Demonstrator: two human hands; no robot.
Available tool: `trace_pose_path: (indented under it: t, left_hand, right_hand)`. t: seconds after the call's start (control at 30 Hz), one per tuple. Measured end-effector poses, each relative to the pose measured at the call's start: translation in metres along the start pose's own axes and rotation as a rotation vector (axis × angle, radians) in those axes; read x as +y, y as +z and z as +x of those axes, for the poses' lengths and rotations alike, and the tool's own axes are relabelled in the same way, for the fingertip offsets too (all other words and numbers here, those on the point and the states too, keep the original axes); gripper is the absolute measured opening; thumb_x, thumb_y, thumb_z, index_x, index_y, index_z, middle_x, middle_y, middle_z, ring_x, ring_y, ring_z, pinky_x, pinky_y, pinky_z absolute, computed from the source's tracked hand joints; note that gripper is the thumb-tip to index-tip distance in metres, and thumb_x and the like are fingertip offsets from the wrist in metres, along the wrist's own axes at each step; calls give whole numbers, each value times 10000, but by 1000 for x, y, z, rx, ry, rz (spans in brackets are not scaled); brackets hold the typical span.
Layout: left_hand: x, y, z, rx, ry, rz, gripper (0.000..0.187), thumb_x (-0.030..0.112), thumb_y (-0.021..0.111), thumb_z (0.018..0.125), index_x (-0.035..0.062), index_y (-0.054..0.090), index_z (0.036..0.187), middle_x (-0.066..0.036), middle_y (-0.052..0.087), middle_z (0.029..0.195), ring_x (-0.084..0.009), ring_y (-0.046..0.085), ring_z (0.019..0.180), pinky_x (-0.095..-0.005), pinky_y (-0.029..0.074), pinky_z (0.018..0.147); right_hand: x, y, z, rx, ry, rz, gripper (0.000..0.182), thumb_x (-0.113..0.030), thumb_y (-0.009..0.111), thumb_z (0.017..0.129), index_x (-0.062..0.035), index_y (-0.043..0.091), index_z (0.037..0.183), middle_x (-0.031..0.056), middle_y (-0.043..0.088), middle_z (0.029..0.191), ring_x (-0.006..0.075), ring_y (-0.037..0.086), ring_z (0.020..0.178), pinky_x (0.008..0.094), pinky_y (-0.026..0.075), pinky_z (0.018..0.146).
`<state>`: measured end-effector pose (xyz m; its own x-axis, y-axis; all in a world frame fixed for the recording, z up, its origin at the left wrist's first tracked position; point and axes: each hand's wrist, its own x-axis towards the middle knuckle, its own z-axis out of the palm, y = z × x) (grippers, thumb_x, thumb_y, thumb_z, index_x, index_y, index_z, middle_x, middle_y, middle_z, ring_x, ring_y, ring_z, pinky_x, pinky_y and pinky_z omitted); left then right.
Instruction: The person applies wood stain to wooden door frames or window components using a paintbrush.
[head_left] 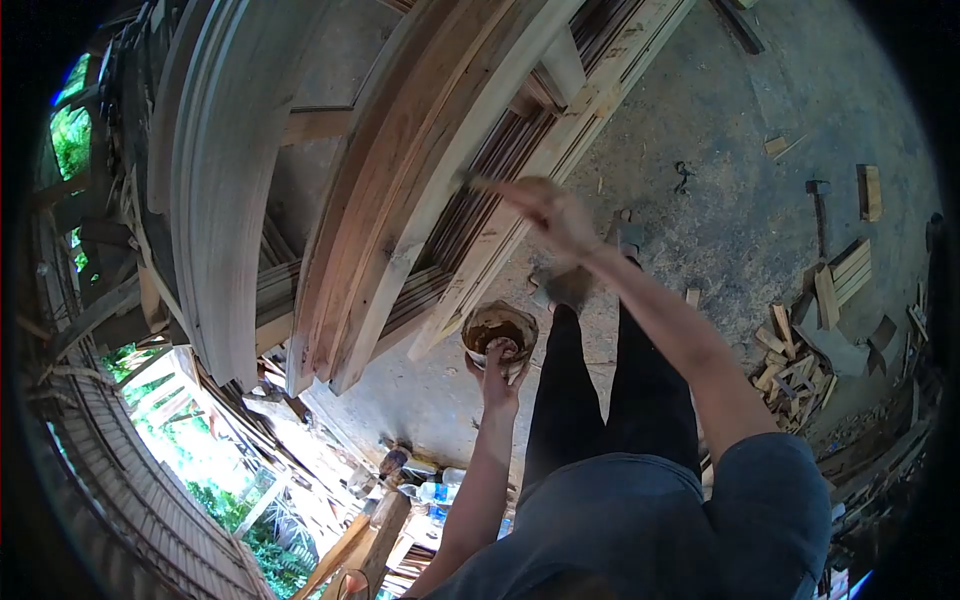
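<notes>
My left hand is closed on a small round pot, thumb over the rim and fingers around its outside. Brown stuff coats the inside of the pot. Higher up, my right hand is wrapped round the handle of a brush, slightly blurred. The brush tip points left and overlaps a pale edge board of a wooden frame in this view. Beside it, nearest to my right hand, slants a light grooved wooden frame with dark slats behind it.
More long boards lean at the left. On the concrete floor lie a hammer, a wood block and a heap of offcuts. Plastic bottles stand near the lower left, by a timber post.
</notes>
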<state>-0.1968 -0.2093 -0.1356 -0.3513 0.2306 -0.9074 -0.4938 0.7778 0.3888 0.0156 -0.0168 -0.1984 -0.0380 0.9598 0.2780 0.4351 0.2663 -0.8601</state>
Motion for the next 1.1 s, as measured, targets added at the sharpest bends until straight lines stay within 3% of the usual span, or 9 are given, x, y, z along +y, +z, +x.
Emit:
trace_pose_path:
  t: [0.1, 0.2, 0.3, 0.37, 0.53, 0.6, 0.7, 1.0, 1.1]
  left_hand:
    - [0, 3, 2, -38, 17, 1, 900, 192, 659, 806, 405, 30, 1413, -106, 276, 1395, -342, 387, 1235, -535, 499, 885]
    - [5, 10, 1, -61, 14, -3, 884, 180, 648, 817, 399, 34, 1414, -103, 268, 1404, -343, 388, 1241, -543, 489, 891]
    - [9, 16, -4, -77, 11, 6, 869, 176, 643, 821, 393, 44, 1412, -103, 260, 1411, -341, 381, 1251, -550, 475, 900]
    - [11, 17, -6, -74, 24, 23, 876, 182, 644, 818, 391, 37, 1413, -106, 263, 1408, -337, 396, 1240, -556, 465, 902]
    - [15, 17, -9, -91, 50, 82, 881, 209, 661, 798, 375, 47, 1407, -108, 273, 1397, -335, 401, 1232, -555, 465, 897]
    - [18, 19, -9, -111, 63, 96, 883, 218, 667, 791, 369, 51, 1405, -107, 276, 1394, -337, 399, 1232, -554, 468, 894]
    - [19, 29, -11, -110, 80, 113, 878, 227, 672, 785, 364, 61, 1400, -106, 278, 1388, -338, 387, 1241, -549, 472, 890]
    - [9, 71, -20, -129, 74, 104, 851, 180, 648, 811, 374, 69, 1403, -109, 288, 1396, -336, 410, 1236, -560, 482, 900]
    - [4, 84, -25, -164, 57, 102, 851, 181, 646, 812, 370, 67, 1406, -106, 300, 1394, -331, 421, 1230, -559, 482, 901]
  right_hand:
    - [28, -48, 14, 181, 436, 2, 354, -174, 499, 953, -209, 551, 1301, 56, 669, 1070, 201, 647, 918, 313, 550, 790]
    - [39, -66, 41, 491, 482, 30, 345, -262, 455, 982, -197, 544, 1309, 68, 652, 1144, 205, 640, 976, 356, 517, 860]
    - [-7, -58, 51, 267, 679, 19, 357, -268, 457, 983, -175, 532, 1319, 87, 628, 1198, 222, 627, 1033, 387, 498, 891]
    - [-8, -9, 27, 336, 483, 41, 354, -280, 530, 949, -179, 558, 1287, 101, 649, 1116, 255, 614, 999, 401, 504, 876]
    - [-44, 35, -38, 43, 342, 193, 349, -302, 556, 918, -204, 590, 1252, 81, 651, 1067, 242, 612, 993, 404, 524, 861]
    - [-48, 31, -43, -222, 70, 142, 392, -184, 592, 890, -201, 563, 1280, 61, 670, 1067, 253, 626, 991, 387, 516, 882]
    - [-31, 3, -16, -363, 132, 223, 366, -202, 579, 900, -205, 572, 1266, 53, 661, 1059, 224, 599, 1039, 367, 514, 893]
    - [69, -138, 84, 644, 345, 53, 318, -203, 561, 931, -130, 594, 1239, 107, 661, 1074, 263, 622, 913, 374, 490, 800]
    - [64, -139, 97, 573, 486, 105, 323, -213, 546, 939, -137, 586, 1250, 112, 661, 1071, 273, 622, 957, 388, 483, 793]
